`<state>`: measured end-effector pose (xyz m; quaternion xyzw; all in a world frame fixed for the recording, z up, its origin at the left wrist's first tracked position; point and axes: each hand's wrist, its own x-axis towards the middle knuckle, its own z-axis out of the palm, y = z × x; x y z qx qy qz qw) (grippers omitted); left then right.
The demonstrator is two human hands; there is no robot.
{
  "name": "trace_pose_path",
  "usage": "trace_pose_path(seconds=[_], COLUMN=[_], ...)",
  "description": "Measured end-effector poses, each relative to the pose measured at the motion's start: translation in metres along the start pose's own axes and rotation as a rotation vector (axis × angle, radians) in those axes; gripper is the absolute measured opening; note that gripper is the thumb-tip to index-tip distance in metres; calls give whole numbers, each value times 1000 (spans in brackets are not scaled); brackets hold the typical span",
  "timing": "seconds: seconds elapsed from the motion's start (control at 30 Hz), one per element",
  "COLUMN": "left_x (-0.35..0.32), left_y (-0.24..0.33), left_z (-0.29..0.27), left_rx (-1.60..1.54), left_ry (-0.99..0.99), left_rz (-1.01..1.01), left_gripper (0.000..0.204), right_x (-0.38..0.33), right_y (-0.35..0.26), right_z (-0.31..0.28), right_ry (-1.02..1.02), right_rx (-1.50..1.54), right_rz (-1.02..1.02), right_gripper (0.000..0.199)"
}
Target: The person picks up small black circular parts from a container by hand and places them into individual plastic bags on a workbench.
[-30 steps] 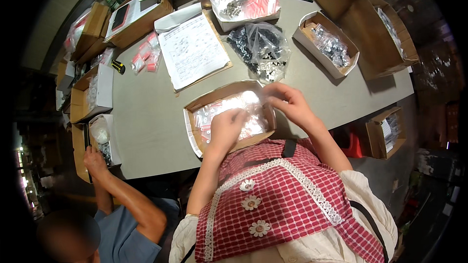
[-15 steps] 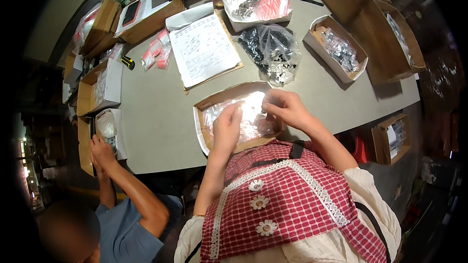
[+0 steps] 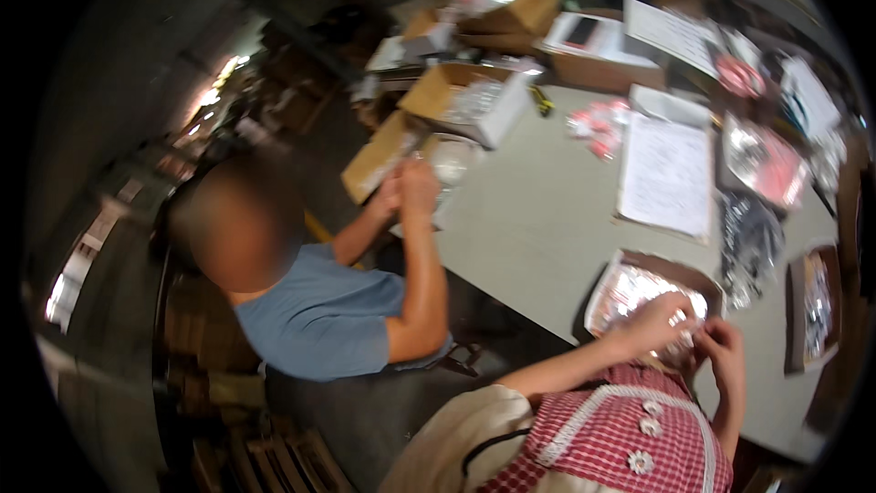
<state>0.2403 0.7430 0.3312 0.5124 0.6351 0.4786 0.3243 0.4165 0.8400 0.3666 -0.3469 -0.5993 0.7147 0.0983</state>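
Note:
My left hand (image 3: pixel 659 324) is over a shallow cardboard box (image 3: pixel 598 299), its fingers curled together in a pinch. Beside it, at the box's right near corner, my right hand (image 3: pixel 724 347) is closed too, thumb against fingers. The two hands are close to each other, and whatever lies between their fingertips is too small and blurred to make out. Inside the box are shiny clear plastic packets (image 3: pixel 630 292), glaring under the light.
A co-worker in a blue shirt (image 3: pixel 319 319) works at the table's left edge, by open boxes (image 3: pixel 506 119). Beyond my box lie a clipboard with papers (image 3: pixel 666 173), a bag of black parts (image 3: pixel 748 237), a box of pink packets (image 3: pixel 776 160) and a yellow-black cutter (image 3: pixel 542 102).
The view has swung left, so the table and my hands now appear farther right and the co-worker shows more fully. My hands remain close together at the box.

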Motion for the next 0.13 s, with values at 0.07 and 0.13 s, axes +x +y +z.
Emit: trace_pose_path(seconds=[0.07,0.13], left_x=[-7,-3], left_y=[-18,-21], left_z=[12,13], left_rx=[63,238], left_ry=[83,133], left_rz=[-40,114], left_gripper=[10,27], right_x=[5,24], right_y=[9,56], right_z=[4,-17], right_ry=[-6,68], right_rx=[46,-52], right_rz=[33,-171], right_gripper=[20,21])
